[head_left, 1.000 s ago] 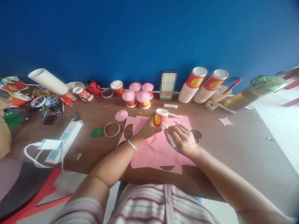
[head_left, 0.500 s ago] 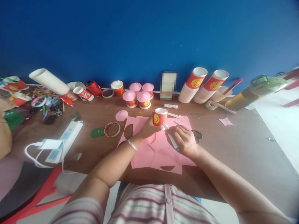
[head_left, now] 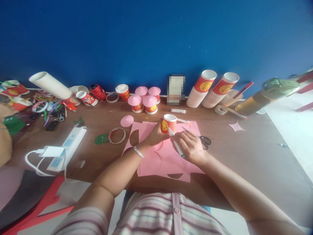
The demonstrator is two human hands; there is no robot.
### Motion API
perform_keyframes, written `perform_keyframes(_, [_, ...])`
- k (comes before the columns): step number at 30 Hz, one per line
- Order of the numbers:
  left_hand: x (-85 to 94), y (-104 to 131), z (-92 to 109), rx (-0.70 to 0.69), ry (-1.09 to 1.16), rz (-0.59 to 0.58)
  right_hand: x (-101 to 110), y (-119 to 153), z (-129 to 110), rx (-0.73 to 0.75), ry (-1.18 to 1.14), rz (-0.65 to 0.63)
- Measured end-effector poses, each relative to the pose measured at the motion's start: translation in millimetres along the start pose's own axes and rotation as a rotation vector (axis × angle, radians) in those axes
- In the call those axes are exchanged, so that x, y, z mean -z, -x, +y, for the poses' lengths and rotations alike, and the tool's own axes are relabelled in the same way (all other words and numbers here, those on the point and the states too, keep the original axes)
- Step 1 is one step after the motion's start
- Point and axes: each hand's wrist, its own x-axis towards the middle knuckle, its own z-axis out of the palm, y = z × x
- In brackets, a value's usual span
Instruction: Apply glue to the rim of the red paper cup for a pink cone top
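Observation:
My left hand [head_left: 156, 134] is closed around a red and white paper cup [head_left: 168, 122] with a gold emblem, its mouth facing up. A white pen-shaped tool [head_left: 178, 145] with a teal end is gripped in my right hand [head_left: 190, 145]; its tapered tip is at the lower side of the cup. Whether the tip touches the cup, I cannot tell. Pink paper sheets [head_left: 151, 164] with round cut-outs lie beneath both hands. Scissors [head_left: 205, 141] rest beside my right hand, their blades partly covered by it.
Several paper cups with pink cone tops [head_left: 150, 100] stand behind, near a loose pink cone [head_left: 127, 121]. Stacked cups [head_left: 201, 88], a tape roll [head_left: 220, 110] and a bottle [head_left: 254, 98] are at right. A power strip [head_left: 69, 147] lies left, near another person's arm [head_left: 5, 140].
The cup has shifted slightly right in my left hand. My right hand and the white tool have moved a little left, bringing the tip in front of the cup.

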Motion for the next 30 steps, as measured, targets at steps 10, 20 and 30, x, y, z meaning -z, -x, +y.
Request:
perform_keyframes(10, [2.3,-0.3,-0.1,0.033,-0.055,0.062,-1.2,3.0,0.9,-0.011,-0.022,-0.016])
perform_keyframes(20, [3.2,0.7,0.8,0.041,-0.036,0.051,-0.2,2.3,1.6,-0.002,-0.008,-0.022])
perform_keyframes(30, [3.9,1.7,5.7,0.034,0.005,0.06,1.0,3.2,2.1,0.012,-0.023,0.035])
